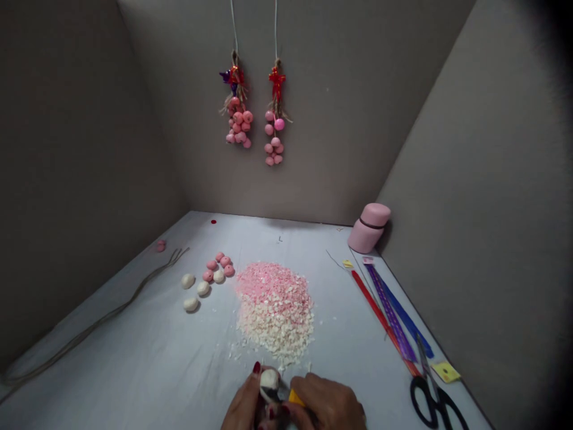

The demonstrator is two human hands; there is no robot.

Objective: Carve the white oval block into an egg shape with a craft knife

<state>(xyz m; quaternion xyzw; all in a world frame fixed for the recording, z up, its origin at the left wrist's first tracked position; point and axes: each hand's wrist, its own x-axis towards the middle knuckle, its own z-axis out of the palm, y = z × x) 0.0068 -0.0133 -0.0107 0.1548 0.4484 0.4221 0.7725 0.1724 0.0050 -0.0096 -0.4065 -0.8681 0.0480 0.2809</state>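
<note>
At the bottom edge, my left hand (244, 403) grips a white rounded ball (269, 380) that looks like carved soap. My right hand (329, 403) is closed round a yellow-handled knife (294, 398), with a dark blade against the lower side of the ball. My fingers hide most of the tool. Just beyond both hands lies a heap of shavings (277, 304), pink at the far side and cream-white at the near side. To its left are several white balls (191, 304) and several pink balls (212, 264).
A twine length (129, 304) runs along the left. On the right lie red ribbon (373, 301), purple ribbon (394, 313), blue ribbon (403, 313) and black-handled scissors (432, 397). A pink jar (369, 228) stands at the back right. Two bead bunches (239, 122) hang at the back wall.
</note>
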